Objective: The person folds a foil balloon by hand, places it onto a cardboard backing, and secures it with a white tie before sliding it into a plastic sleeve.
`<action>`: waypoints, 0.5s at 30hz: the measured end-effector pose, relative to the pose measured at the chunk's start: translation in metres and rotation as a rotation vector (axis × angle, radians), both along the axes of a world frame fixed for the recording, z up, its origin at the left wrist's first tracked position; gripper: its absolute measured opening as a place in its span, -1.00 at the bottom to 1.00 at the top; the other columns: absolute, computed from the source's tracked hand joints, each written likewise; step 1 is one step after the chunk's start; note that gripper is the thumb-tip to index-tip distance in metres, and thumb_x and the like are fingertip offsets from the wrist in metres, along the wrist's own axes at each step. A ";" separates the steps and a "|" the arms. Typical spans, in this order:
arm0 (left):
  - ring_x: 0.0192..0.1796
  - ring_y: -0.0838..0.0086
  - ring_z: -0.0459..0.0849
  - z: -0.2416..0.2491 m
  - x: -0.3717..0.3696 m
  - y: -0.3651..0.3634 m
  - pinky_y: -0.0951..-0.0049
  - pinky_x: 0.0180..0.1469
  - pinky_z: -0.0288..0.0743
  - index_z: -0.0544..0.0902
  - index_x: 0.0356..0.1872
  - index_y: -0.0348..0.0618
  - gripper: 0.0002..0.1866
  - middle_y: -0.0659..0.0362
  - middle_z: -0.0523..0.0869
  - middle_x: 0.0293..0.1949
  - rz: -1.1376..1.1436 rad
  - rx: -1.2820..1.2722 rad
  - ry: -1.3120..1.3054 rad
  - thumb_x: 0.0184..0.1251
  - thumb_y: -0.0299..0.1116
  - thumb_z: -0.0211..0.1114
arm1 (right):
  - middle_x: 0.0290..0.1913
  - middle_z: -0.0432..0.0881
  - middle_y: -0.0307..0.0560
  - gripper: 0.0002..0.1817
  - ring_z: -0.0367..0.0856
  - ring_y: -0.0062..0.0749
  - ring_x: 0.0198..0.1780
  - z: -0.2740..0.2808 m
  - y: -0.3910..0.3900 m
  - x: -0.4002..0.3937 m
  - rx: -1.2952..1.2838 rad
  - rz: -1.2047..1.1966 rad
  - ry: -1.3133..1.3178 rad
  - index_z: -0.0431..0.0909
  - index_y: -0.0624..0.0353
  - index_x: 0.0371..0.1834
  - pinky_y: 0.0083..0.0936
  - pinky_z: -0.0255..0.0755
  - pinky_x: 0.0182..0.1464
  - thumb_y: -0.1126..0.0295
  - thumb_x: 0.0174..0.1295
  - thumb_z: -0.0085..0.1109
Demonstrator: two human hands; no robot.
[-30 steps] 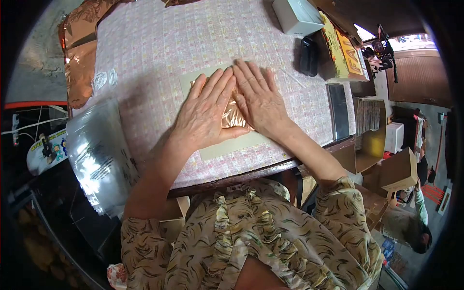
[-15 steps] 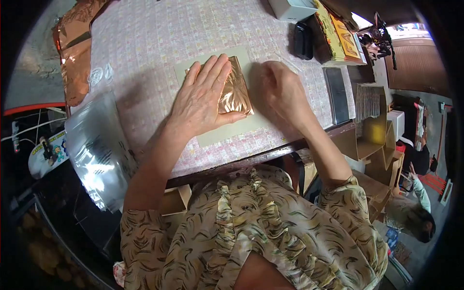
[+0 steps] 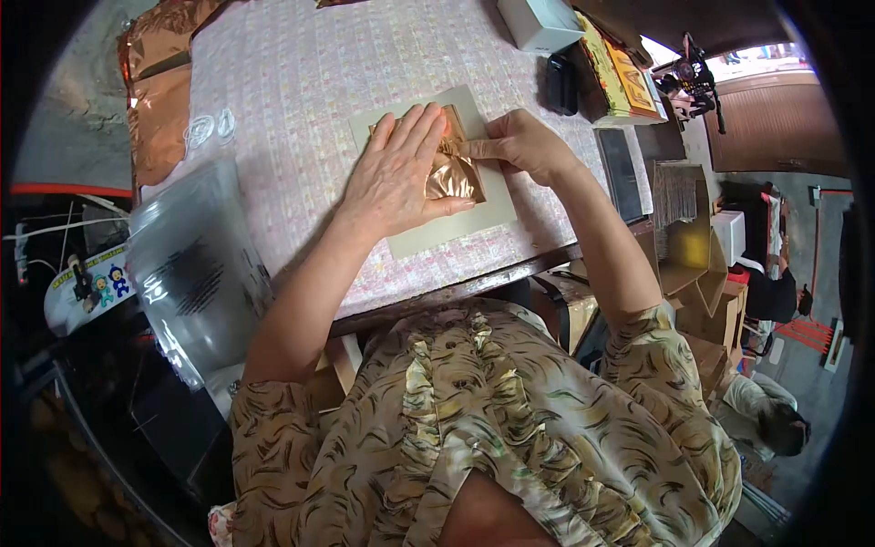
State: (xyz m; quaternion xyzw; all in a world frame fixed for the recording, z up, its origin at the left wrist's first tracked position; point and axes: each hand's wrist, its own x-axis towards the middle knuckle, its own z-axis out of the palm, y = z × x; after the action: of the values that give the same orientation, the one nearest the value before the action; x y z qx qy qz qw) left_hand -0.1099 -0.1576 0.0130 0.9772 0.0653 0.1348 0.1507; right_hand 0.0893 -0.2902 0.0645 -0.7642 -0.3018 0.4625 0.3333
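Observation:
A shiny copper-coloured foil sheet (image 3: 453, 177) lies on a grey-beige card (image 3: 497, 214) on the table. My left hand (image 3: 396, 178) rests flat across the foil's left part, fingers together and stretched out, thumb along its near edge. From the right, my right hand (image 3: 529, 150) reaches over the card's edge, its thumb on the foil near the left fingertips. Thumb and bent fingers close on the foil, which is gathered and creased there. The foil beneath my left palm is hidden.
On the left are clear plastic sleeves (image 3: 196, 264), white string (image 3: 200, 132) and larger copper foil (image 3: 162, 128). A black case (image 3: 561, 85), white box (image 3: 538, 25), yellow box (image 3: 629, 77) and dark flat phone-like slab (image 3: 620, 173) lie right. Another person (image 3: 766, 410) is at far right.
My right hand has moved left from above the table onto the foil and closed on it, creasing it. My left hand stays flat on the foil. The view has shifted slightly.

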 end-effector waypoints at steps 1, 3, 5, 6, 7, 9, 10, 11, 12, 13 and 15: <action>0.72 0.15 0.10 0.000 -0.001 0.000 0.02 0.74 -0.12 0.21 0.62 -0.44 0.32 -0.09 0.22 0.67 0.000 0.001 -0.003 0.18 0.61 0.24 | -0.34 0.79 -0.12 -0.67 0.69 -0.50 -0.43 0.005 0.000 -0.003 -0.027 -0.012 0.089 0.80 0.42 -0.11 -0.56 0.57 -0.37 0.32 0.27 0.55; 0.73 0.15 0.10 0.000 -0.001 0.001 0.02 0.74 -0.14 0.11 0.66 -0.39 0.33 -0.09 0.17 0.69 -0.004 -0.020 0.018 0.18 0.57 0.30 | -0.31 0.81 -0.07 -0.73 0.74 -0.50 -0.39 0.000 0.001 -0.005 -0.004 -0.086 0.175 0.80 0.41 -0.12 -0.57 0.64 -0.31 0.42 0.22 0.57; 0.73 0.15 0.09 0.000 -0.001 -0.001 0.02 0.75 -0.14 0.11 0.67 -0.38 0.33 -0.09 0.17 0.69 -0.002 -0.033 0.017 0.19 0.56 0.30 | -0.28 0.83 -0.04 -0.76 0.78 -0.48 -0.34 0.002 -0.001 -0.009 0.051 -0.145 0.306 0.79 0.42 -0.11 -0.56 0.69 -0.23 0.50 0.21 0.55; 0.73 0.14 0.09 0.001 -0.001 0.000 0.02 0.75 -0.14 0.10 0.67 -0.38 0.32 -0.09 0.17 0.69 0.002 -0.043 0.018 0.19 0.56 0.30 | -0.28 0.83 -0.04 -0.76 0.78 -0.48 -0.34 0.000 0.000 -0.011 0.055 -0.138 0.303 0.79 0.42 -0.11 -0.56 0.69 -0.23 0.50 0.21 0.55; 0.73 0.14 0.09 0.000 -0.001 0.001 0.02 0.75 -0.14 0.10 0.67 -0.38 0.32 -0.09 0.17 0.69 0.007 -0.038 0.016 0.19 0.56 0.30 | -0.31 0.82 -0.04 -0.80 0.74 -0.48 -0.39 -0.005 0.000 -0.014 0.109 -0.218 0.344 0.79 0.42 -0.14 -0.53 0.64 -0.32 0.60 0.17 0.52; 0.73 0.14 0.08 -0.004 0.000 0.002 0.02 0.74 -0.14 0.12 0.65 -0.44 0.36 -0.11 0.17 0.69 -0.013 -0.031 -0.002 0.18 0.64 0.20 | -0.34 0.81 -0.04 -0.81 0.71 -0.47 -0.43 -0.017 -0.002 -0.015 0.170 -0.292 0.388 0.79 0.43 -0.17 -0.51 0.59 -0.40 0.69 0.13 0.50; 0.73 0.14 0.08 -0.004 0.000 0.003 0.02 0.74 -0.14 0.12 0.65 -0.44 0.36 -0.11 0.17 0.69 -0.003 -0.020 -0.005 0.18 0.64 0.20 | -0.36 0.80 -0.08 -0.82 0.65 -0.54 -0.48 -0.024 -0.004 -0.011 0.178 -0.289 0.370 0.80 0.41 -0.18 -0.55 0.51 -0.46 0.69 0.13 0.49; 0.73 0.12 0.08 -0.003 -0.001 0.003 0.01 0.74 -0.15 0.11 0.66 -0.42 0.33 -0.11 0.17 0.69 -0.023 -0.057 -0.012 0.22 0.62 0.18 | -0.39 0.79 -0.12 -0.83 0.60 -0.60 -0.52 -0.031 -0.005 -0.008 0.188 -0.284 0.354 0.81 0.38 -0.19 -0.59 0.42 -0.53 0.68 0.13 0.49; 0.73 0.11 0.08 0.000 -0.002 0.005 0.00 0.75 -0.16 0.09 0.67 -0.41 0.31 -0.12 0.16 0.69 -0.041 -0.093 -0.020 0.27 0.61 0.16 | -0.44 0.76 -0.18 -0.86 0.47 -0.68 -0.61 -0.034 -0.007 -0.004 0.169 -0.260 0.346 0.82 0.34 -0.22 -0.65 0.24 -0.60 0.65 0.14 0.51; 0.73 0.11 0.08 0.004 -0.003 0.008 0.00 0.75 -0.16 0.09 0.67 -0.41 0.31 -0.12 0.16 0.69 -0.031 -0.081 -0.018 0.27 0.61 0.16 | -0.44 0.76 -0.18 -0.86 0.47 -0.68 -0.61 -0.035 -0.009 0.000 0.178 -0.248 0.350 0.82 0.34 -0.22 -0.65 0.24 -0.60 0.65 0.14 0.51; 0.74 0.08 0.04 0.013 0.000 0.015 0.02 0.74 -0.12 0.09 0.67 -0.36 0.17 -0.19 0.08 0.70 -0.076 -0.247 0.011 0.43 0.51 0.08 | -0.30 0.83 -0.09 -0.91 0.74 -0.53 -0.39 -0.031 -0.013 0.006 0.113 -0.173 0.338 0.82 0.33 -0.24 -0.65 0.57 -0.33 0.62 0.20 0.51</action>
State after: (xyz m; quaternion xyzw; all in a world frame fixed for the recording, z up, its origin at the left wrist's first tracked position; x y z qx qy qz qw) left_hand -0.1097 -0.1423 0.0263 0.9537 0.0453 0.1145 0.2745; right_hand 0.0957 -0.3033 0.0333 -0.6788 -0.2000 0.5362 0.4602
